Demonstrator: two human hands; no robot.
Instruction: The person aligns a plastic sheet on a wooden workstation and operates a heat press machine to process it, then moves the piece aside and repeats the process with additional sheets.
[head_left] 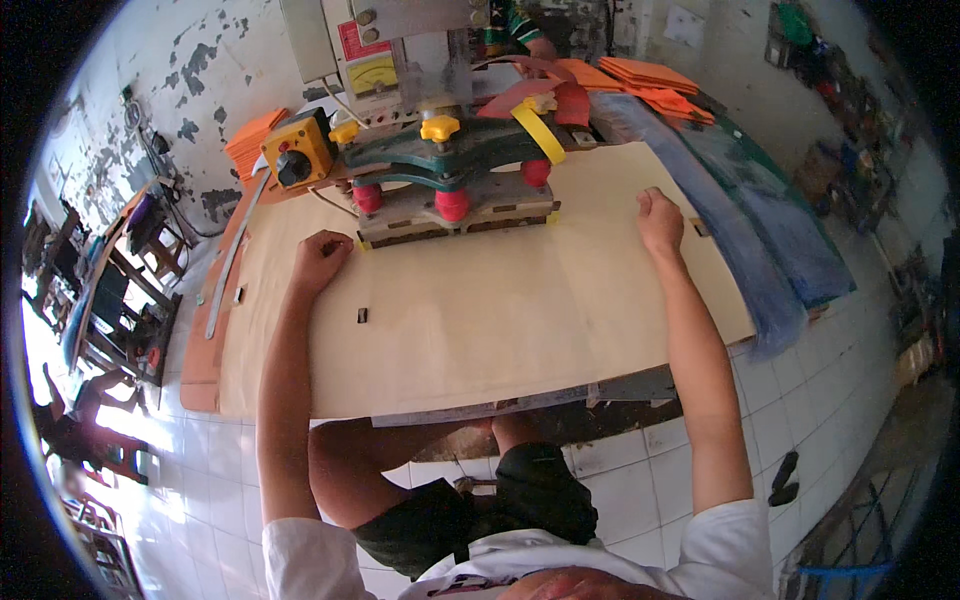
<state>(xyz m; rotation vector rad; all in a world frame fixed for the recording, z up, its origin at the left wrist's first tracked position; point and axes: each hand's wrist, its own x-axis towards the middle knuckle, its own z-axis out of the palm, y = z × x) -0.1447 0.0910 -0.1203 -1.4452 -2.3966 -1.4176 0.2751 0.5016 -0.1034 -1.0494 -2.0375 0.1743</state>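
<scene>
My left hand (323, 260) rests curled on the cream sheet (470, 340), just left of the press's long metal bar (460, 219). Its fingers are closed, and whatever may be inside is hidden. Farther right, my right hand (660, 222) forms a fist over the same sheet, near its right edge; its inside is hidden too. Between the hands stands the press, with a dark green bracket (425, 160), red round insulators (452, 205) and a yellow star knob (440, 128). Its bar is down at the sheet; contact cannot be judged. A small dark piece (362, 316) lies nearer me.
A yellow control box (298, 150) stands left of the press, a metal ruler (237, 255) below it. Orange folded stacks (648, 75) lie at the back. Bluish plastic sheeting (735, 215) drapes at right. Behind the press, another person's arm (540, 47) shows.
</scene>
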